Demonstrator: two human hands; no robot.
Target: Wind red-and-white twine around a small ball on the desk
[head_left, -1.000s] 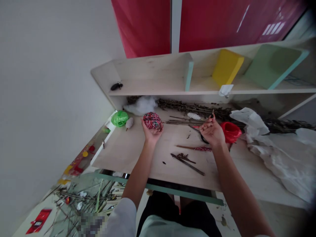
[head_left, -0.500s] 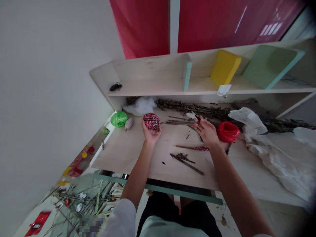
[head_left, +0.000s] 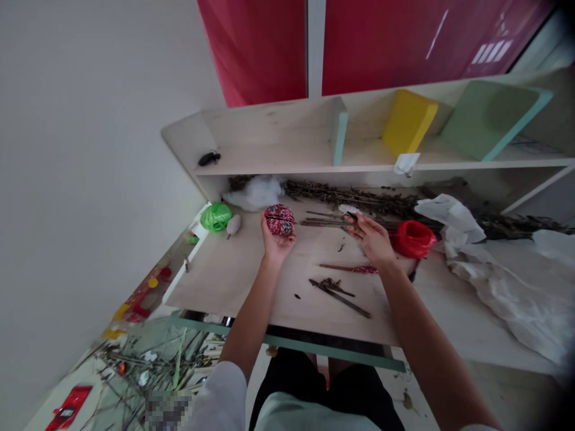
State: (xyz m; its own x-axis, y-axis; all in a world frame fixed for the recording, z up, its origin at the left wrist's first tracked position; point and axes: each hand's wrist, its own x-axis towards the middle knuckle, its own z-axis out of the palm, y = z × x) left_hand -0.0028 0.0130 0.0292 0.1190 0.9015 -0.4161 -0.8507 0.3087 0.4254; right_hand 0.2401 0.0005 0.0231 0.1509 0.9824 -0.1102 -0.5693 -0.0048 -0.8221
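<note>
Head camera showed your two bare arms reaching forward over a pale wooden board (head_left: 224,281). Your left hand (head_left: 276,246) was turned palm up, and its fingers curved around the under side of a ball of red and white twine (head_left: 279,219), so the ball sat in the hand, just above the board. This ball was tightly wound and round, with the red and white strands crossing in many directions, and one thin dark line lay across its top. I cannot tell if this line was a strand or a small stick.

Your right hand (head_left: 372,239) was further right, with the palm turned down and partly closed. Its fingers pinched a thin dark stick (head_left: 353,216), and only the short end of it showed. A small white tuft (head_left: 348,209) was just beside that end.

Near your left hand lay a ball of green plastic string (head_left: 215,217) and a small white wrapped piece (head_left: 233,225). A red plastic bundle (head_left: 412,239) was just beyond your right hand. Dry twigs (head_left: 350,200) and white cotton fluff (head_left: 254,193) lay along the back of the board, under a shelf (head_left: 269,137). On the board in front of you were a stick wrapped with red and white twine (head_left: 350,269) and some dark sticks (head_left: 339,297). A crumpled white plastic sheet (head_left: 507,281) spread on the right.
</note>
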